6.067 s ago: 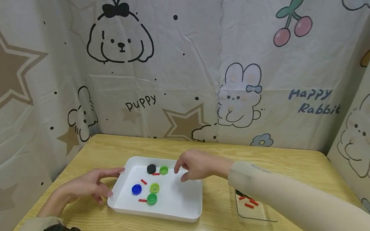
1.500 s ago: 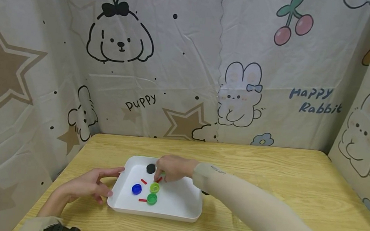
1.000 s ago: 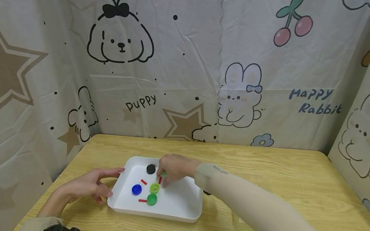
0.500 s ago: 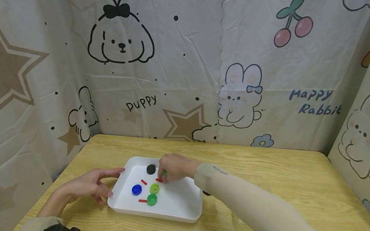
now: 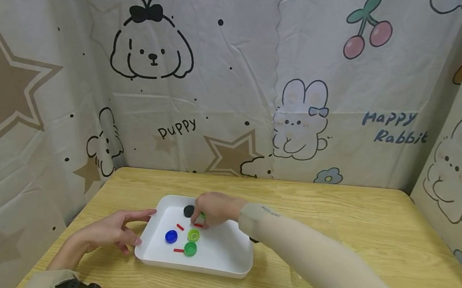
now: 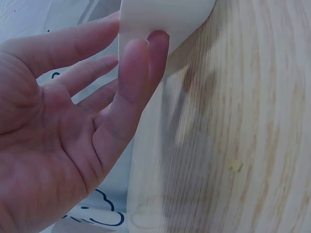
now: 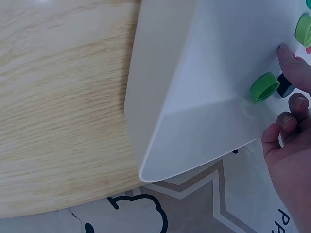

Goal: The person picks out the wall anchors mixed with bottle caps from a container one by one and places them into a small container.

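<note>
Inside a white tray [image 5: 223,256] lie a black cap [image 5: 188,211], a blue cap [image 5: 171,236], a yellow-green cap [image 5: 193,235] and a darker green cap [image 5: 190,249]. Another green cap [image 7: 265,87] is largely covered by my right hand [image 5: 215,209] in the head view. That hand reaches down into the tray, pinching a small red stick [image 5: 198,225] between its fingertips, close to the tray floor. My left hand [image 5: 109,230] rests against the tray's left side with fingers extended; its thumb touches the outer wall [image 6: 165,14] in the left wrist view.
Two other red sticks lie in the tray, one near the blue cap [image 5: 180,227] and one beside the darker green cap [image 5: 179,250]. The tray stands on a wooden table [image 5: 334,211], backed by a printed curtain [image 5: 239,69]. My right sleeve [image 5: 309,246] crosses the table's right side.
My right hand has moved left across the tray to the red stick near the black cap. The stick has turned and shifted slightly toward me. My left hand has stayed put.
</note>
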A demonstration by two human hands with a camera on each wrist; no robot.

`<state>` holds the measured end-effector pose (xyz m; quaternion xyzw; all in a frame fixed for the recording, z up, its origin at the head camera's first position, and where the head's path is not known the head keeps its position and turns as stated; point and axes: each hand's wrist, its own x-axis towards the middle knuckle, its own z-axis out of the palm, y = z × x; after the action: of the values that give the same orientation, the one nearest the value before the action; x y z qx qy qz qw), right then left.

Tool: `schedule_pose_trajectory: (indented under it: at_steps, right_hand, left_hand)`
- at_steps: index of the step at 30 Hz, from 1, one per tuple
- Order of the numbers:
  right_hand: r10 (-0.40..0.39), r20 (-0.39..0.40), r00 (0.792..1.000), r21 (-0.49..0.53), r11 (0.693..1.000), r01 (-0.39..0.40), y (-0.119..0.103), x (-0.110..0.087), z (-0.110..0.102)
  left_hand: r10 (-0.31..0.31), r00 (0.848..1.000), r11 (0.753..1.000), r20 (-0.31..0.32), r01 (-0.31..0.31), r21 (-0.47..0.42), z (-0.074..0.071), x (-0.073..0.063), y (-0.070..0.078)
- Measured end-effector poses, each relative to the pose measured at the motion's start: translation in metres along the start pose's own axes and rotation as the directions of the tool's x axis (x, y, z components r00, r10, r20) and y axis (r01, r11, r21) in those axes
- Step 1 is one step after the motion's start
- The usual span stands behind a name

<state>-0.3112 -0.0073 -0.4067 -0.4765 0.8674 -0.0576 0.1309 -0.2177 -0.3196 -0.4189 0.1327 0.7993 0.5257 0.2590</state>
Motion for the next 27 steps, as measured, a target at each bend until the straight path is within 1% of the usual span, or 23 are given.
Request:
schedule_pose_trajectory:
  at_steps: [3,10,15,20,27]
  right_hand:
    - [-0.006,0.008,1.000,-0.012,1.000,0.006,0.0002,0.0009,0.0004]
    - [-0.013,0.017,1.000,-0.004,1.000,0.013,-0.0026,-0.0006,-0.0021]
    - [0.003,0.031,1.000,-0.004,1.000,-0.003,-0.0047,-0.0023,-0.0038]
    - [0.025,0.033,0.999,-0.007,1.000,-0.024,-0.0020,-0.0018,-0.0019]
    - [0.030,0.039,0.999,0.013,0.999,-0.031,0.0009,-0.0011,-0.0006]
  left_hand:
    - [0.003,1.000,1.000,0.004,-0.003,-0.004,0.0000,-0.0001,0.0002]
    - [0.005,1.000,1.000,0.002,-0.005,-0.016,0.0013,-0.0013,0.0011]
    - [-0.003,1.000,1.000,-0.008,0.003,-0.009,0.0024,-0.0013,0.0023]
    - [0.000,1.000,1.000,-0.006,0.000,-0.009,0.0022,-0.0014,0.0030]
    - [0.007,1.000,1.000,-0.002,-0.007,-0.011,0.0026,-0.0026,0.0046]
